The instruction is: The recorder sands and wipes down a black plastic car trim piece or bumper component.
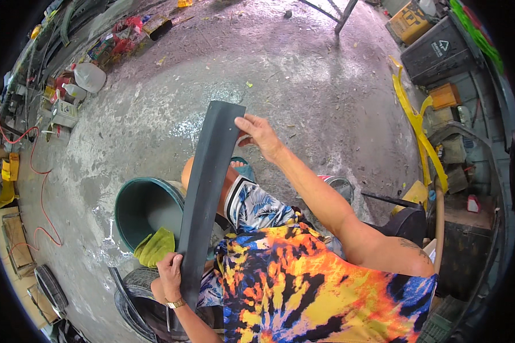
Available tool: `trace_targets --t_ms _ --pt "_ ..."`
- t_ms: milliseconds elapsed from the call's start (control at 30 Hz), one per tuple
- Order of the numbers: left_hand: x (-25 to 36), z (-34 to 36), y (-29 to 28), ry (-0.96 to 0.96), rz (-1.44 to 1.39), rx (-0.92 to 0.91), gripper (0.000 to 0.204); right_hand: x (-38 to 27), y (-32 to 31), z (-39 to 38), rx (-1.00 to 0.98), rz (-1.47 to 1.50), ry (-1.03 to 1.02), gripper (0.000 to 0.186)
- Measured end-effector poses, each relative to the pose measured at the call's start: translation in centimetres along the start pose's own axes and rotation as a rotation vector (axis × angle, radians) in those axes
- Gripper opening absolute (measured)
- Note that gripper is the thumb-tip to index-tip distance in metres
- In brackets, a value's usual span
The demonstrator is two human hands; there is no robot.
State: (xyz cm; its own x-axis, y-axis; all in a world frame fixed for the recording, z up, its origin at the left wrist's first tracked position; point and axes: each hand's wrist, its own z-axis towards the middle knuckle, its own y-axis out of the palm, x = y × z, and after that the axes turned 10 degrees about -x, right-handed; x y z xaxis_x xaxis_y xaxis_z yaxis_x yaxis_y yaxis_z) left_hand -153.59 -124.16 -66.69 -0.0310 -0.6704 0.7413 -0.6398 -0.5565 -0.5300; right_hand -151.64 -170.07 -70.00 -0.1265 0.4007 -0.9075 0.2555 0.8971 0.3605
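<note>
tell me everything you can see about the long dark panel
The long panel is narrow, dark grey and plastic-looking, with lengthwise bends and small pale specks near its upper end. It is held aslant, that end leaning rightward. The right hand holds its right edge near the top; the left hand grips its left edge lower down.

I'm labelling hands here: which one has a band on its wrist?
The left hand, on the lower part of the dark panel: a gold-coloured band circles its wrist. The right hand, at the upper end, has a bare wrist.
</note>
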Motion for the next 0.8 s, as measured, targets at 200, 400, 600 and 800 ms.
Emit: trace_targets --t_ms 200,400,600,800 --pt "0.1 0.3 -0.3 0.004 0.031 -0.02 0.026 1.6 2.2 -2.4 -0.097 -0.023 0.157 0.049" --pt "-0.9 0.6 -0.7 0.006 -0.064 -0.072 0.031 0.9 3.0 -3.0 -0.178 -0.029 0.12 0.048" --pt "-1.2 0.9 -1.3 -0.017 -0.126 -0.142 0.04 -0.4 2.8 -1.8 -0.201 -0.065 0.089 0.049" --pt "-1.6 0.7 -1.1 -0.025 -0.15 -0.143 0.042 -1.4 0.6 0.1 -0.095 -0.092 0.013 0.042"
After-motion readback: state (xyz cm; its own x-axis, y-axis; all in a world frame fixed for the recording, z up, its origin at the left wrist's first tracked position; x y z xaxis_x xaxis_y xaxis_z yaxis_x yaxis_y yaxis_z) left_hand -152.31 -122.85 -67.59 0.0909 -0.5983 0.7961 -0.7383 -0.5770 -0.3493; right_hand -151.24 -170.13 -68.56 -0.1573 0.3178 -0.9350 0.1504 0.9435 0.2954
